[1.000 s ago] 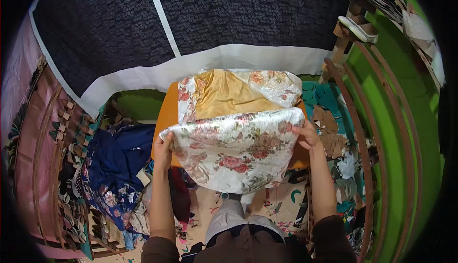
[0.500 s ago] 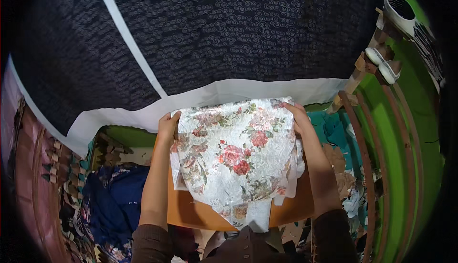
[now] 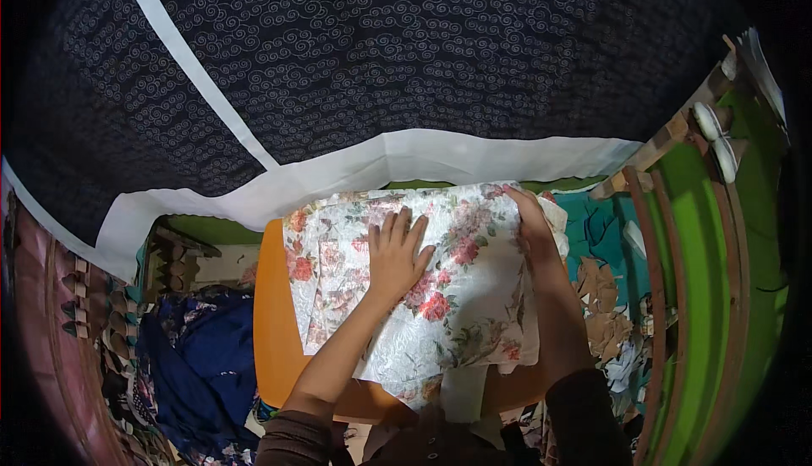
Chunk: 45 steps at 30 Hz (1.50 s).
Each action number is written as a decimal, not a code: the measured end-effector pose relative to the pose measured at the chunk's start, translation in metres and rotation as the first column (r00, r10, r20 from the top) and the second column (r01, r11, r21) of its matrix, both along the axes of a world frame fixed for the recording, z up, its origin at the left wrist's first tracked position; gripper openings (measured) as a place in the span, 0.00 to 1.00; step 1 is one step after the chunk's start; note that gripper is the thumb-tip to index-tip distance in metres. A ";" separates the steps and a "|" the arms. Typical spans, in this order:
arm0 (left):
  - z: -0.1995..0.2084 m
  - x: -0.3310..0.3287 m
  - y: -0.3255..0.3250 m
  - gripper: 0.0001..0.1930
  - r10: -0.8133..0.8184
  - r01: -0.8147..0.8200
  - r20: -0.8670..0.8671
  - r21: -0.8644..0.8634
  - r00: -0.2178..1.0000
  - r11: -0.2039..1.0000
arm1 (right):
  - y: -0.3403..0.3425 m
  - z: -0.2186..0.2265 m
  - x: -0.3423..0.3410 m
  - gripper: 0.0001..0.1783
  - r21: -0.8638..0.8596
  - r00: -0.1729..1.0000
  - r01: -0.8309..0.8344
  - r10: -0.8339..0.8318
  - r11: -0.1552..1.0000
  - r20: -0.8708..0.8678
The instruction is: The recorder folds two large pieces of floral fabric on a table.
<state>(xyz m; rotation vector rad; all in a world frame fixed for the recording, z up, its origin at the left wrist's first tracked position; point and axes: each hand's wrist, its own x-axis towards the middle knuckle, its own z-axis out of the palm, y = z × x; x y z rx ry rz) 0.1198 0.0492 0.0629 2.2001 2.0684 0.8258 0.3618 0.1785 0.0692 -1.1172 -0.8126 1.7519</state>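
White fabric with red and pink flowers and green leaves lies in layers over a small orange tabletop in front of me. My left hand rests flat on the fabric's upper layer, left of its middle, with the fingers spread. At the far right corner, my right hand holds the fabric's edge; its fingers are partly hidden. A plain white piece hangs out beneath the floral fabric at the near edge. On the left, more floral fabric shows from under the top layer.
A dark curtain with pale swirls and a white border hangs beyond the table. Dark blue cloth lies heaped at the left. Brown scraps lie on the right, beside wooden slats and a green wall. White shoes rest above the slats.
My left hand has let go of the fabric's left corner and moved right, flat onto its surface. The fabric has come down and spread over the tabletop. My right hand stays at the far right corner.
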 end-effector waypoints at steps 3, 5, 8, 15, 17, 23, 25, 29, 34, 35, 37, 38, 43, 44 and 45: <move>-0.045 -0.011 0.008 0.29 0.030 -0.034 -0.053 -0.087 0.998 0.996 | 0.007 -0.034 0.031 0.14 0.023 0.989 0.008 -0.012 1.000 0.151; -0.060 -0.035 -0.001 0.31 0.119 -0.131 -0.095 -0.129 0.988 0.983 | -0.002 -0.048 0.023 0.14 0.035 0.974 -0.003 -0.005 0.999 0.227; -0.047 -0.043 -0.002 0.32 0.330 -0.343 -0.169 -0.051 0.929 0.938 | -0.023 -0.020 0.025 0.14 0.043 0.989 -0.065 0.059 0.997 0.137; -0.036 -0.095 0.006 0.18 0.622 -0.536 0.296 -0.325 0.725 0.779 | -0.025 -0.019 0.018 0.18 -0.002 0.927 0.004 -0.002 1.000 0.375; -0.021 -0.097 0.012 0.12 0.574 -0.579 0.362 -0.107 0.735 0.809 | -0.022 -0.008 0.017 0.18 0.061 0.978 -0.044 0.030 0.997 0.207; 0.005 -0.090 0.036 0.14 0.560 -0.576 0.207 0.024 0.802 0.817 | 0.005 0.010 0.001 0.24 0.088 0.828 -0.142 0.070 0.986 0.556; -0.005 -0.082 0.026 0.22 0.541 -0.546 0.087 0.047 0.837 0.837 | -0.018 0.024 -0.027 0.30 0.009 0.743 -0.154 0.110 0.988 0.660; -0.007 0.001 0.000 0.26 0.171 -0.171 -0.010 -0.103 0.985 0.980 | -0.062 -0.012 -0.039 0.33 0.260 -0.154 -0.280 -0.311 0.924 0.938; -0.057 0.013 -0.024 0.26 0.123 -0.149 -0.153 -0.169 0.981 0.974 | -0.138 -0.035 -0.118 0.29 0.386 0.029 -0.627 -0.476 0.677 0.879; -0.062 0.013 -0.021 0.26 0.145 -0.169 -0.125 -0.207 0.982 0.964 | -0.139 -0.050 -0.104 0.26 0.345 -0.016 -0.631 -0.456 0.695 0.890; -0.072 -0.011 -0.029 0.26 0.234 -0.256 -0.129 -0.196 0.964 0.947 | -0.137 -0.054 -0.086 0.26 0.331 -0.046 -0.611 -0.449 0.719 0.892; -0.076 -0.025 -0.032 0.26 0.269 -0.280 -0.082 -0.219 0.960 0.935 | -0.135 -0.053 -0.076 0.26 0.318 -0.075 -0.589 -0.442 0.743 0.894; -0.068 -0.061 -0.049 0.30 0.402 -0.445 -0.202 -0.259 0.893 0.857 | -0.116 -0.057 -0.016 0.27 0.314 -0.231 -0.485 -0.466 0.816 0.854; -0.064 -0.065 -0.053 0.31 0.421 -0.472 -0.219 -0.308 0.880 0.826 | -0.115 -0.063 -0.006 0.27 0.317 -0.235 -0.480 -0.468 0.818 0.852; -0.067 -0.072 -0.058 0.31 0.424 -0.475 -0.220 -0.300 0.878 0.827 | -0.114 -0.068 -0.002 0.27 0.321 -0.221 -0.460 -0.456 0.828 0.862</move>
